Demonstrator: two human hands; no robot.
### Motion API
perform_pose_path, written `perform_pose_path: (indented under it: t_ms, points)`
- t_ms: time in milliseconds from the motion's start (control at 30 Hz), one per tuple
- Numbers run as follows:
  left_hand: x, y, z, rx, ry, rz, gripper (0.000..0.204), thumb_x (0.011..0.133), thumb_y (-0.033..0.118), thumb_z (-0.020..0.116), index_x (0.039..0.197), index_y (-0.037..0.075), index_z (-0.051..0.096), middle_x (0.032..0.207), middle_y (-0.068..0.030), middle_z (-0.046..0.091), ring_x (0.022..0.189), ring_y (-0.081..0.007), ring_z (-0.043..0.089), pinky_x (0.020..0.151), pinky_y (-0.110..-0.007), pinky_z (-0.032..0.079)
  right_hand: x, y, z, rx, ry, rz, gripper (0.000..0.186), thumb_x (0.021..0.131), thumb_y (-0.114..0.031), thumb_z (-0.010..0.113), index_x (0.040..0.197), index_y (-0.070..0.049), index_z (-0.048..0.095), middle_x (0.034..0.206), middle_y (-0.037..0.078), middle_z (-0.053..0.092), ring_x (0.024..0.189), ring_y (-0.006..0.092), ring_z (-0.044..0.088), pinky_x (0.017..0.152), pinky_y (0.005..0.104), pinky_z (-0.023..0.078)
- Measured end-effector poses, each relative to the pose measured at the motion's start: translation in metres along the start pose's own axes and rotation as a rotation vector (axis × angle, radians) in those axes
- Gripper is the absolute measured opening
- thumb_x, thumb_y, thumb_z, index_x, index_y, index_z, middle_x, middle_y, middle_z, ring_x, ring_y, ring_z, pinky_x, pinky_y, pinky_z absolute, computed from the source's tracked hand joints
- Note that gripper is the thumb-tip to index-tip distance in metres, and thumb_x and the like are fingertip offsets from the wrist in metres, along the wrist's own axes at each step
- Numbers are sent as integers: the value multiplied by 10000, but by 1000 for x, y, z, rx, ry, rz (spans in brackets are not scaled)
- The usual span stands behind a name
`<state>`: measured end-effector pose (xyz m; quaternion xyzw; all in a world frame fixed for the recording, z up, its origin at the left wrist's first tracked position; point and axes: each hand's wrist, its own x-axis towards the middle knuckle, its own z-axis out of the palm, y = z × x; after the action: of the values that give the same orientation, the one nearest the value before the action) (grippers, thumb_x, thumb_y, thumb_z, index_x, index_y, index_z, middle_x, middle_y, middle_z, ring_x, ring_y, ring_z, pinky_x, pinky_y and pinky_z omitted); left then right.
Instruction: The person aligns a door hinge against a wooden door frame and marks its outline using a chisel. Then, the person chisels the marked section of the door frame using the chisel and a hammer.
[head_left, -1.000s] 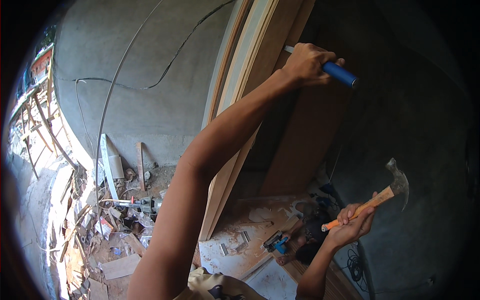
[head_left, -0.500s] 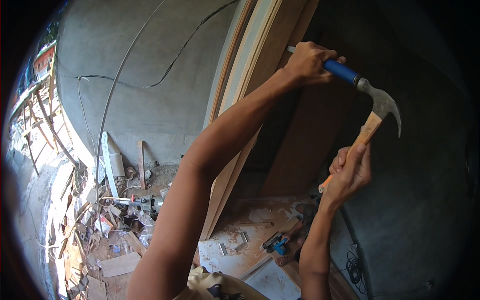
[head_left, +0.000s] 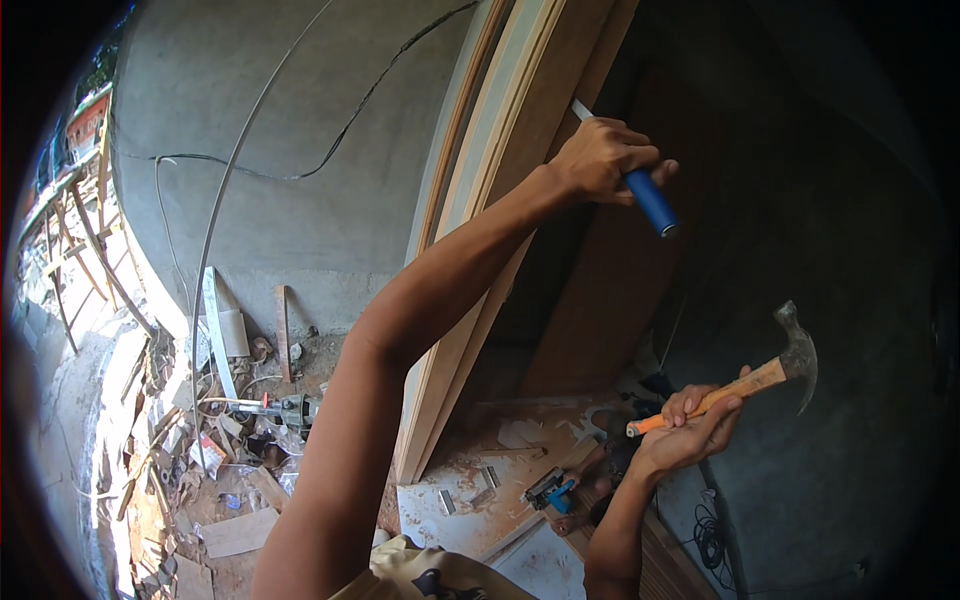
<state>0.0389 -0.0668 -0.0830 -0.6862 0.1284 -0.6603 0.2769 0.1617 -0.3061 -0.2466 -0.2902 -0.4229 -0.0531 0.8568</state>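
My left hand (head_left: 605,160) is closed around a chisel (head_left: 652,204) with a blue handle. Its metal blade reaches up-left to the edge of an upright wooden frame (head_left: 548,105). Lower and to the right, my right hand (head_left: 690,428) grips a claw hammer (head_left: 752,384) by its orange-and-wood handle. The hammer's metal head points up and right, apart from the chisel's butt end.
Below me, a blue-and-black power tool (head_left: 548,490) lies by what looks like another person's hand, over a dusty white board (head_left: 425,510). Scraps and a corded power tool (head_left: 292,409) litter the floor at left. A coiled cable (head_left: 710,535) lies lower right; a grey wall (head_left: 290,220) stands behind.
The hammer has swung down and right, away from the chisel's butt end, with my right hand lowered. My left hand has dropped slightly, and the chisel now tilts more steeply.
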Motion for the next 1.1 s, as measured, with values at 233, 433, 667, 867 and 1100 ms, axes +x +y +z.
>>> perform_pose_path:
  t_ms: [233,433,667,867,1100]
  points:
    - [16,14,9,-76,24,-142,462,910,265,668,512,108,494,448,-30,456,366,-234,454,398,-380,374,-3,4,-8,23,-14,96,543,1083,-393,412,1447,10,420,643,-14,397,456,18,295,392,159,238]
    - [12,6,7,-41,105,-186,499,917,252,682,495,96,464,428,-30,427,336,-200,410,357,-359,321,-4,5,-13,-11,-31,68,535,1087,-366,404,1428,45,424,638,-11,405,461,15,304,395,163,244]
    - [16,8,5,-58,126,-178,505,924,275,678,496,94,478,431,-38,441,339,-198,407,361,-358,326,-6,7,-17,-12,-32,80,518,1084,-371,417,1439,6,437,641,-14,401,453,15,294,385,161,228]
    - [16,7,1,-29,32,-251,450,905,308,663,525,100,541,458,-44,476,394,-245,492,419,-387,403,-8,4,-13,-27,-32,87,535,1089,-348,395,1415,76,425,625,-9,398,468,16,310,399,167,248]
    - [16,4,4,-41,90,-193,519,923,292,681,487,97,478,425,-33,439,343,-188,424,376,-359,347,-10,6,-13,-15,-36,105,509,1087,-362,411,1429,11,447,638,-16,392,454,15,289,387,164,229]
